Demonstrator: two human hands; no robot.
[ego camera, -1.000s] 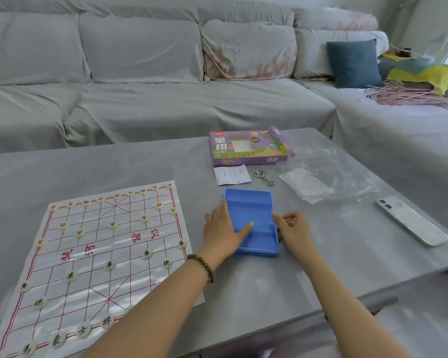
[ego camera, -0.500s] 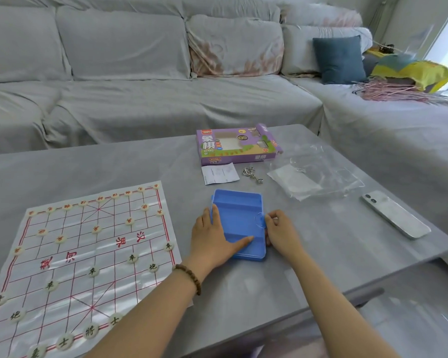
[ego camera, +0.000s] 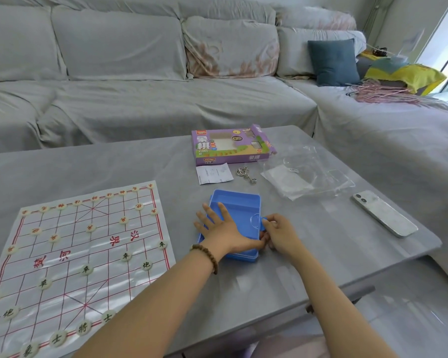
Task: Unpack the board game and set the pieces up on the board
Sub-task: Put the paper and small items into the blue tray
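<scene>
Both forearms ran off the bottom edge, the left wearing a brown bead bracelet [ego camera: 207,257]; the near left corner of the board [ego camera: 70,254] was cut off too, a thin glossy sheet with red grid lines, creased and catching glare; round pale pieces [ego camera: 83,327] sat on its crossings, dark characters on the near ones, red on the far ones, the farthest too small to read. To the board's right on the grey matt desk [ego camera: 321,254] lay the blue box [ego camera: 239,206], a shallow plastic rectangle with rounded corners and a clear top; the left grip [ego camera: 224,229] lay flat on it with fingers spread, hiding the near left part, so what lay inside could not be made out; the right grip [ego camera: 282,235] had its fingers curled against the box's right edge, pinching a small blue tab there; thumb and fingertips of the two grips met at the near right corner. Beyond lay a white folded leaflet [ego camera: 214,173], its print illegible, and a small metal ring puzzle [ego camera: 246,174] just beside it; behind them a purple cardboard carton [ego camera: 230,148] with an open end flap; to the right a crumpled clear plastic bag [ego camera: 305,174], its outline hard to trace, and a silvery phone [ego camera: 384,214] face down. Farthest, a grey cloth-draped sofa [ego camera: 166,99] with a dark blue cushion [ego camera: 334,62].
</scene>
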